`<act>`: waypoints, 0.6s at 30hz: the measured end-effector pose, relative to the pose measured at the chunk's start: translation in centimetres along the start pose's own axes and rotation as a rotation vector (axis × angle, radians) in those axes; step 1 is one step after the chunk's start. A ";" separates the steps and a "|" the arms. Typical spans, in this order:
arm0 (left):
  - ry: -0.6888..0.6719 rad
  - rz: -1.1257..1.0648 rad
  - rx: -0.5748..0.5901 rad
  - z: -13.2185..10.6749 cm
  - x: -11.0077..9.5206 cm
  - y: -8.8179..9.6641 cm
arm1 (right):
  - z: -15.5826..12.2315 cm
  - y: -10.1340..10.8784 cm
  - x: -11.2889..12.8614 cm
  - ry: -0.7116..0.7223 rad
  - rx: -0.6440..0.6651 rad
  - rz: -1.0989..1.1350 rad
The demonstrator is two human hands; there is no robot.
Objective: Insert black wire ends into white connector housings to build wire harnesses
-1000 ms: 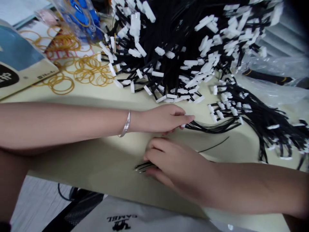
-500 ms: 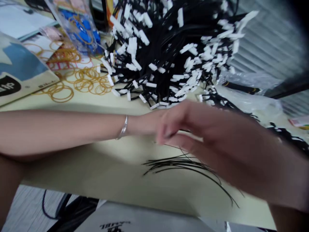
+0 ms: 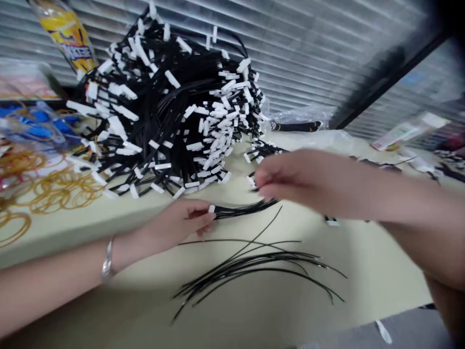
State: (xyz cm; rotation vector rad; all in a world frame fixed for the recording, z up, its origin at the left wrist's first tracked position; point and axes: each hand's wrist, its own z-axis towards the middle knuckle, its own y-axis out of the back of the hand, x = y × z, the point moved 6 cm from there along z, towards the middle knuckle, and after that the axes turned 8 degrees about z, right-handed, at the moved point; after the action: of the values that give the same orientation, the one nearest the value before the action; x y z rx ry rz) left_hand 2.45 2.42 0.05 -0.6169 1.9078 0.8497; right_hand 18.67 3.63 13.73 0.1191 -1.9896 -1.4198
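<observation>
My left hand (image 3: 181,218) is closed in a pinch on the white-tipped end of a bundle of black wires (image 3: 240,210). The bundle stretches right, its far part passing behind my right hand (image 3: 290,177). The thumb and fingers of that hand are pressed together, slightly blurred; what lies between them is hidden. Below both hands, several loose black wires (image 3: 250,261) lie spread and partly crossed on the pale table (image 3: 385,261).
A big heap of black cables with white connectors (image 3: 174,111) fills the back left. Yellow rubber bands (image 3: 65,189) and a clear bag with blue pieces (image 3: 39,123) lie left of it. An orange-labelled bottle (image 3: 69,39) stands behind. Clear plastic wrap (image 3: 319,140) lies at the back.
The view has swung right. My hands, which overlapped before, are now apart, with the left to the left of the right. The wire bundle between them has come into sight.
</observation>
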 end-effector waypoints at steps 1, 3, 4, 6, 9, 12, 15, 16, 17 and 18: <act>0.014 -0.027 -0.026 0.0 -0.1 0.2 | 0.6 -2.1 -0.5 0.011 0.040 0.079; 0.050 -0.133 -0.064 0.2 0.0 0.6 | 2.2 -5.2 -1.6 0.047 0.023 0.237; 0.076 -0.204 -0.077 0.4 0.2 0.7 | 3.0 -6.2 -2.2 0.060 0.002 0.274; 0.130 -0.332 -0.091 0.6 0.6 0.9 | 4.1 -7.4 -3.0 0.081 -0.040 0.325; 0.180 -0.413 -0.109 0.7 1.1 0.9 | 4.2 -7.7 -3.2 0.093 -0.090 0.360; 0.181 -0.426 -0.118 0.7 1.3 0.7 | 3.5 -7.4 -3.1 0.052 -0.162 0.383; 0.153 -0.448 -0.121 0.8 1.5 0.6 | 3.2 -7.6 -3.1 -0.012 -0.209 0.354; 0.147 -0.445 -0.123 0.8 1.5 0.6 | 3.2 -7.8 -3.2 -0.031 -0.211 0.343; 0.143 -0.437 -0.126 0.8 1.6 0.6 | 3.3 -8.0 -3.3 -0.050 -0.209 0.341; 0.146 -0.424 -0.127 0.8 1.7 0.6 | 3.4 -8.2 -3.5 -0.063 -0.207 0.349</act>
State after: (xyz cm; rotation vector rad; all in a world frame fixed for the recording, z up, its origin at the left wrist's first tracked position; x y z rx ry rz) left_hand 1.77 3.31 -1.55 -1.1404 1.7643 0.6661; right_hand 16.90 4.61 4.38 -0.3518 -1.7917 -1.3993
